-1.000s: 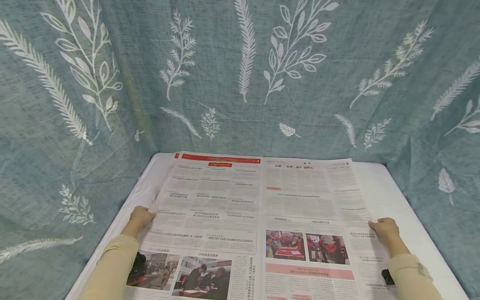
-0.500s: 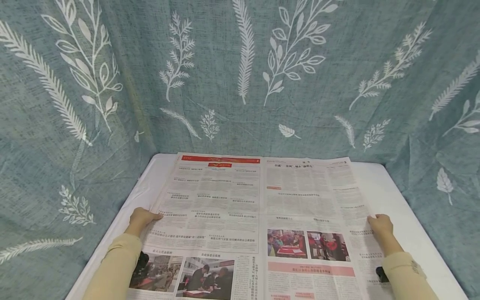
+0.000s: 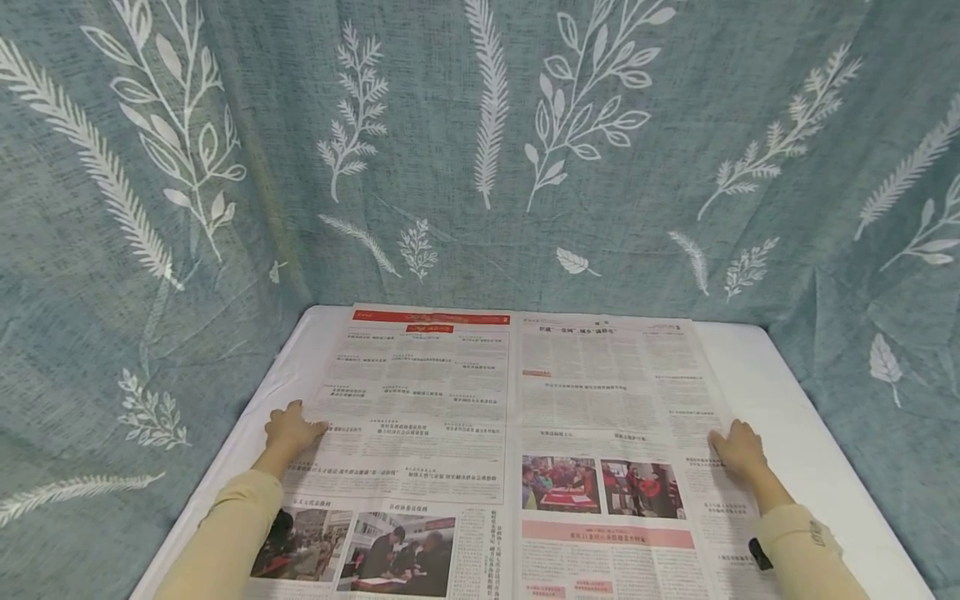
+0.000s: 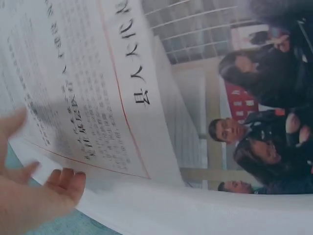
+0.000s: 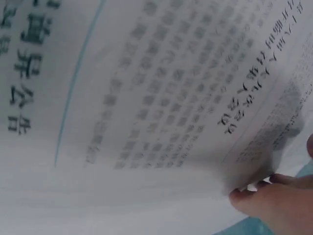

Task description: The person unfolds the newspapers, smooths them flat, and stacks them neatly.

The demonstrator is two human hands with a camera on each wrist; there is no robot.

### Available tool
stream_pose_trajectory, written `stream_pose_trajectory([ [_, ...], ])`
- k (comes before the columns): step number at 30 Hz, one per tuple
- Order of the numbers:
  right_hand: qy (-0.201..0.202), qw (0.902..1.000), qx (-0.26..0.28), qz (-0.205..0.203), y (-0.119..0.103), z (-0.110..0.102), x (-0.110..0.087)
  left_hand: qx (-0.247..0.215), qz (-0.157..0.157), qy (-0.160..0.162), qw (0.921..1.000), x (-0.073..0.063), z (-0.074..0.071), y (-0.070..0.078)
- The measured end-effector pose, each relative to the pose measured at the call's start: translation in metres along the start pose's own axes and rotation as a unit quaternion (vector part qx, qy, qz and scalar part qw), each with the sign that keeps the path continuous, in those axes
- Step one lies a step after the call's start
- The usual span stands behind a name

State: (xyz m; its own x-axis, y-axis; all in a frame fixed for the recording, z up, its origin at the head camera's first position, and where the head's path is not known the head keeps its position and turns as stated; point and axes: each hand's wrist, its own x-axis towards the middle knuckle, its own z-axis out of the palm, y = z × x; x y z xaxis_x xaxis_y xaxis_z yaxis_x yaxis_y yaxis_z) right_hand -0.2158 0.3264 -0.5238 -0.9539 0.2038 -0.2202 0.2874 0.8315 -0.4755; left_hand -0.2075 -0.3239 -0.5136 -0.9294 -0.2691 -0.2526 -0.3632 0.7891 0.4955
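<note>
A spread newspaper (image 3: 420,400) lies flat across a white-covered table, its print upside down in the head view. My left hand (image 3: 295,433) is at its left edge, fingers spread and thumb over the margin. In the left wrist view, the thumb and fingers of the left hand (image 4: 39,191) stand apart beside the paper's border. At the right edge, my right hand (image 3: 741,454) rests with its thumb side over the sheet. The right wrist view has the fingers of the right hand (image 5: 274,198) loosely extended along the paper's edge, with part of the thumb cut off by the frame.
White table cover (image 3: 757,367) shows on both sides of the newspaper. A blue-green curtain (image 3: 450,250) with white leaf patterns hangs behind the table and along its left and right sides.
The newspaper has shifted slightly left. Both hands have loosened from its edges; the left fingers have spread apart, and the right hand has moved left with the sheet.
</note>
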Motion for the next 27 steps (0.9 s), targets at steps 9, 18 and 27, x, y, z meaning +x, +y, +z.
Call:
stream_pose_trajectory([
  [9,-0.016,0.9978,-0.039,-0.051,0.006,0.004,-0.001,0.077,0.073,-0.026,0.994,-0.021,0.005,0.022],
  [18,-0.024,0.9976,-0.044,-0.048,0.005,0.005,-0.006,0.086,0.065,-0.022,0.9939,-0.022,0.008,0.024],
  [27,-0.029,0.9978,-0.046,-0.04,0.005,-0.002,-0.008,0.085,0.07,-0.024,0.9936,-0.024,0.008,0.029],
])
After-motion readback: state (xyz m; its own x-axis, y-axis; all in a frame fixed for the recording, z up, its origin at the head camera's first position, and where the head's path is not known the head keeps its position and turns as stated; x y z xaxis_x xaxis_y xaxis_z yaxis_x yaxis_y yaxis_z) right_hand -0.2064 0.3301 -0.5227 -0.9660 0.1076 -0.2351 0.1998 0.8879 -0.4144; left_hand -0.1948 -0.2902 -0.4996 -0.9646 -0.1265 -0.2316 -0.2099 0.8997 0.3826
